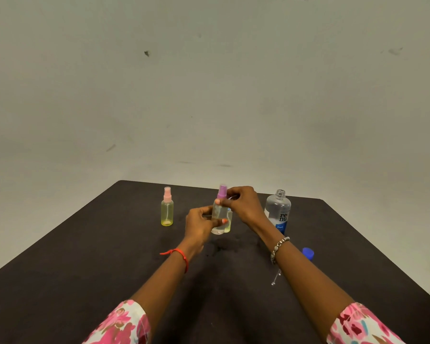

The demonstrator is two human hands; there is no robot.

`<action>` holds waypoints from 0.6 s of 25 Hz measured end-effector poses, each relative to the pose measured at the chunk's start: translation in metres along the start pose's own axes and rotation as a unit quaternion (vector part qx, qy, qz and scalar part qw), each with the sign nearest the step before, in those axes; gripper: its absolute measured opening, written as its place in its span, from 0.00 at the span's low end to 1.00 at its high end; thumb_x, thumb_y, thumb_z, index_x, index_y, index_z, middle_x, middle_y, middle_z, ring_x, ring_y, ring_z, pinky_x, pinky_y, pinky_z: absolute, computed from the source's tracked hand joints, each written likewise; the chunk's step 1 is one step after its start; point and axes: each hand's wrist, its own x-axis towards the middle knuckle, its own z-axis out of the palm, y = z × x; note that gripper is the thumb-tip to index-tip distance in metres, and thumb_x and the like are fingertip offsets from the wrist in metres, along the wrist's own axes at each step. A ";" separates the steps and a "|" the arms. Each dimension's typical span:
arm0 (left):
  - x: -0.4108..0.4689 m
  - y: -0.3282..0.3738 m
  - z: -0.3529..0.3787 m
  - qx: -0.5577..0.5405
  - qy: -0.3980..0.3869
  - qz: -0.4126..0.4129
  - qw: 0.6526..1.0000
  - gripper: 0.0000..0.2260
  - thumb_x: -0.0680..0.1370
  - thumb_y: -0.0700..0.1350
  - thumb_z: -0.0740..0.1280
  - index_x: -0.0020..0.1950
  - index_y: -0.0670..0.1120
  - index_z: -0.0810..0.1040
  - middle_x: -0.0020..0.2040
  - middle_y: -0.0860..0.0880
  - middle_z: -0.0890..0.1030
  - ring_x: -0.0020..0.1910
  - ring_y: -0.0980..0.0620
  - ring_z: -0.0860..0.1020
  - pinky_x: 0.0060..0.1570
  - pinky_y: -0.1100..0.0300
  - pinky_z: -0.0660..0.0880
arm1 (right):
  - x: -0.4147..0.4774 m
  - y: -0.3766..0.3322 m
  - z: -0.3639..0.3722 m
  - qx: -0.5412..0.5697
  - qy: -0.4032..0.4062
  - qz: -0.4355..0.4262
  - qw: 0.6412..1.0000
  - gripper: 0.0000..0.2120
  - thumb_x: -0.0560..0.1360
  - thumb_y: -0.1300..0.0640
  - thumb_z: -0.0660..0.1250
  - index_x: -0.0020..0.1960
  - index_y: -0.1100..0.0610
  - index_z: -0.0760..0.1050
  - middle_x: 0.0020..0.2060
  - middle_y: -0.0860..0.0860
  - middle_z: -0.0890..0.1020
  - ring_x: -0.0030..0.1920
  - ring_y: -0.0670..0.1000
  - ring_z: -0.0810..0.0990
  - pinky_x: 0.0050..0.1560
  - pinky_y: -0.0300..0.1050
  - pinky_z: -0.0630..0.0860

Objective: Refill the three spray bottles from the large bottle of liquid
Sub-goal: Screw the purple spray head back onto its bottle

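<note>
A clear spray bottle with a purple top (220, 214) stands near the middle of the dark table (109, 256). My left hand (200, 224) grips its body. My right hand (241, 202) pinches its purple spray head from the right. Right behind it, a yellowish spray bottle (228, 225) is mostly hidden. Another yellowish spray bottle with a pink top (167, 207) stands alone to the left. The large clear bottle with a blue label (278, 212) stands uncapped to the right, beside my right wrist.
A blue cap (308, 252) lies on the table right of my right forearm. The table's far edge runs just behind the bottles, with a plain wall beyond. A bracelet chain hangs from my right wrist.
</note>
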 end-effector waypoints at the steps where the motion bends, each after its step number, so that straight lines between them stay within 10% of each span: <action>1: 0.001 -0.002 -0.003 -0.004 0.004 0.001 1.000 0.19 0.67 0.34 0.74 0.57 0.39 0.79 0.51 0.42 0.82 0.50 0.48 0.79 0.47 0.62 0.75 | -0.001 0.002 0.003 0.006 -0.018 0.005 1.000 0.17 0.67 0.56 0.74 0.53 0.63 0.79 0.46 0.56 0.82 0.45 0.51 0.78 0.43 0.38 0.73; 7: 0.009 -0.013 -0.014 -0.035 0.004 0.000 0.999 0.21 0.68 0.32 0.71 0.61 0.37 0.76 0.52 0.41 0.81 0.50 0.47 0.80 0.47 0.62 0.77 | -0.005 0.014 0.024 0.033 -0.051 0.026 0.998 0.20 0.66 0.63 0.74 0.57 0.64 0.77 0.48 0.59 0.81 0.42 0.52 0.80 0.33 0.28 0.74; 15: 0.032 -0.044 -0.046 -0.049 0.056 -0.086 0.993 0.32 0.68 0.24 0.67 0.70 0.37 0.64 0.69 0.40 0.69 0.69 0.43 0.67 0.62 0.45 0.73 | 0.027 0.023 0.065 0.024 0.031 0.031 0.999 0.18 0.67 0.64 0.73 0.55 0.65 0.77 0.49 0.59 0.82 0.46 0.52 0.79 0.47 0.41 0.74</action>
